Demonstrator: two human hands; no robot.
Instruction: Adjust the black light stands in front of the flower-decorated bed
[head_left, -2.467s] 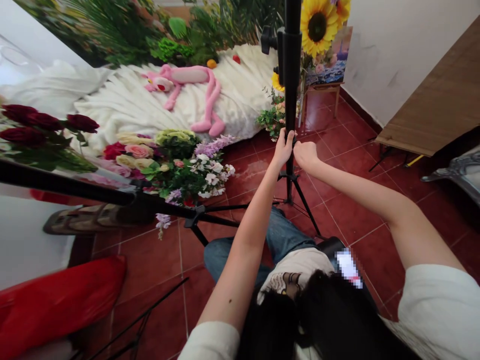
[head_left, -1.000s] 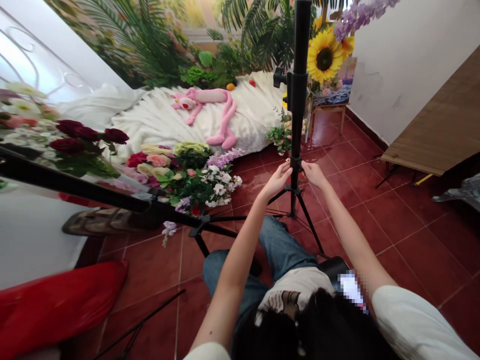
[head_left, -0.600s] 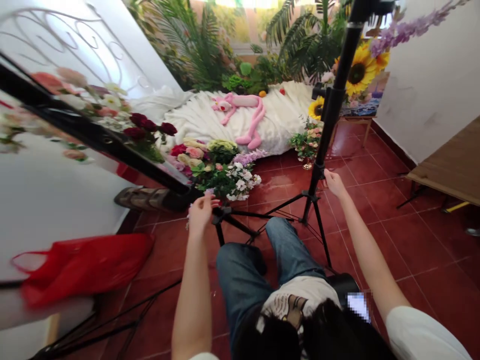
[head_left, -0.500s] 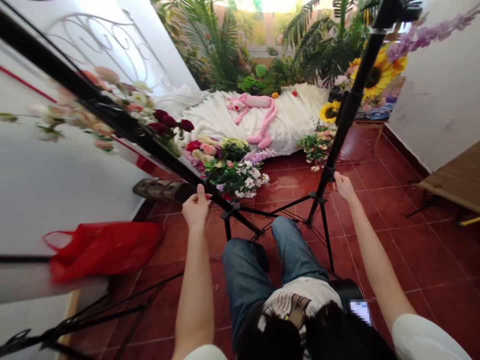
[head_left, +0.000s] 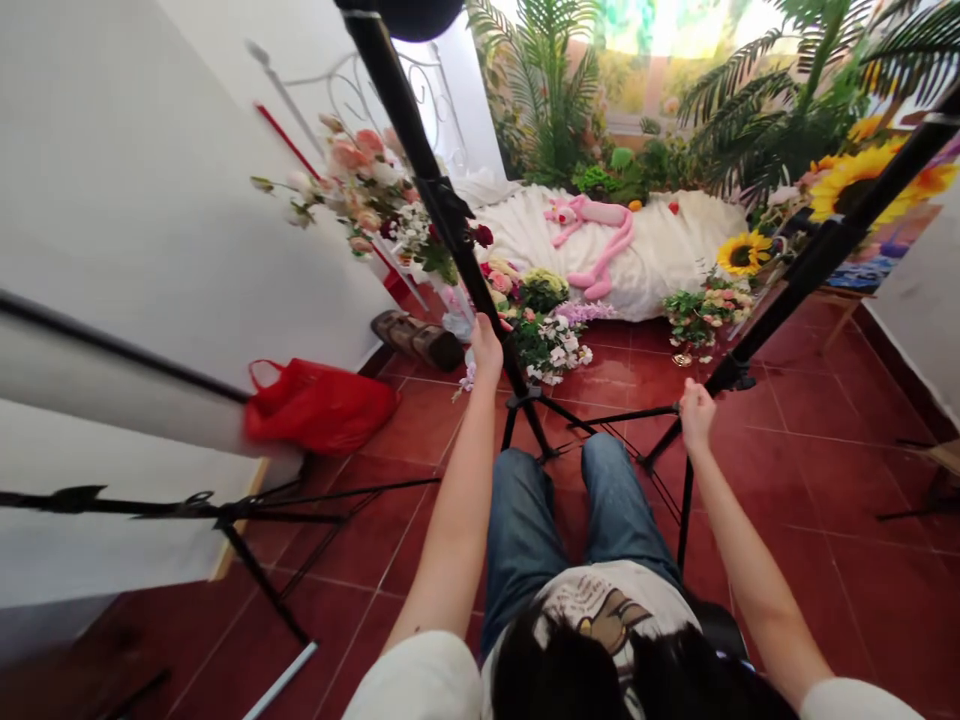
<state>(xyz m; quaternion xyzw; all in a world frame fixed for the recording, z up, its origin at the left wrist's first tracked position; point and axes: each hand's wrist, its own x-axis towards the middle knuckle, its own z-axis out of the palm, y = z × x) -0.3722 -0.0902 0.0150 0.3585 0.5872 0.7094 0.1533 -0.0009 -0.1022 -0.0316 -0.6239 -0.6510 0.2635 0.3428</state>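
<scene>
Head view, clock: seen from my seat, with 12 straight ahead.
Left hand: my left hand [head_left: 487, 348] is at 11, fingers curled against the shaft of the left stand [head_left: 471, 270], closed on it just above its spread legs.
Right hand: my right hand [head_left: 697, 408] is at 1, fingers drawn together beside the right stand [head_left: 795, 280]; I cannot tell whether they grip any part of it.
Stands: both black; the left one's shaft leans toward 11, the right one's toward 2.
Third stand: another black stand [head_left: 289, 512] lies low at 9 to 10, its shaft running out of view.
Bag: a red bag [head_left: 322, 405] is at 10, near the white wall.
Flowers: a mixed flower bunch [head_left: 551, 335] is at 12, just right of the left stand; peach blossoms [head_left: 356, 165] are at 11, sunflowers [head_left: 744, 253] at 1.
Plush: a long pink plush figure [head_left: 600, 215] lies on the white cloth [head_left: 671, 260] at 12.
Legs: my knees, in blue jeans [head_left: 525, 520], point to 12, between my forearms, above the red tiled floor [head_left: 795, 570].
</scene>
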